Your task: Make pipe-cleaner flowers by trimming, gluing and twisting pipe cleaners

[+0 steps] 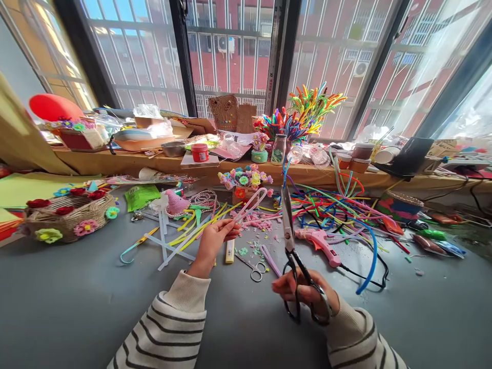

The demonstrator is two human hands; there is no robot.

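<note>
My left hand point(213, 240) pinches the lower end of a pale pink pipe cleaner point(258, 200) bent into a long loop, which points up and to the right. In my right hand point(317, 294) is a large pair of scissors point(287, 218) with black handles. The fingers are around the handles; the blades point upward, look closed together and stand apart from the pink loop. Below and between the hands lie small scissors point(257, 270), a folded lilac pipe cleaner point(270, 260) and a small yellow stick-like piece point(229, 252). Pink and green fuzzy clippings point(253, 248) are scattered around them.
A pink glue gun point(323, 245) with a black cord lies right of the scissors. Loose coloured pipe cleaners point(338, 210) spread behind it. A flower-trimmed twine basket point(73, 218) stands at left, a flower pot arrangement point(246, 184) at centre. A crowded ledge point(161, 160) runs below the window.
</note>
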